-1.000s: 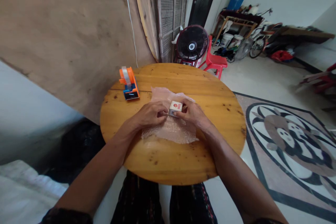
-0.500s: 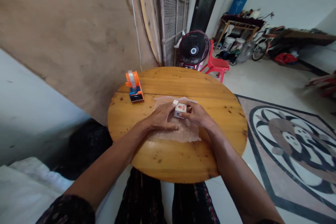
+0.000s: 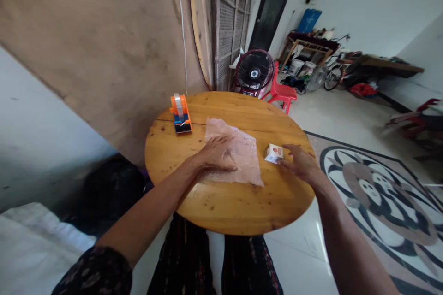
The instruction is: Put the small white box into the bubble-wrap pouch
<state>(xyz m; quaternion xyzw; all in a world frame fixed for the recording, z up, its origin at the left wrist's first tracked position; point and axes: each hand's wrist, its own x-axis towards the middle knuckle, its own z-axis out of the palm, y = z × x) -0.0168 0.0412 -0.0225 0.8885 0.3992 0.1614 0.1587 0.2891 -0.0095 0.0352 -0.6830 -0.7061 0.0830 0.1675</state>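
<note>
A sheet of thin clear bubble wrap (image 3: 247,161) lies spread over the middle of the round wooden table (image 3: 235,212). On its left part rests my left hand (image 3: 218,153), flat with the fingers stretched out. Right of the sheet, a small white box with red print (image 3: 275,152) sits on the bare wood. My right hand (image 3: 300,163) is at the box's right side with thumb and fingers apart. Its thumb tip reaches the lower right corner of the box; whether it touches is hard to tell. An orange and blue tape dispenser (image 3: 181,114) holding clear tape stands at the table's left back.
A dark red fan (image 3: 254,71) and a red plastic chair (image 3: 284,90) stand just beyond the table. To the left are a brown board (image 3: 114,46) and a dark bag (image 3: 107,184). A bicycle (image 3: 334,73) is farther back.
My right hand and the white box have moved right, off the bubble wrap and onto the wood; the fingers have loosened from the box. My left hand stays on the sheet, which now lies more exposed.
</note>
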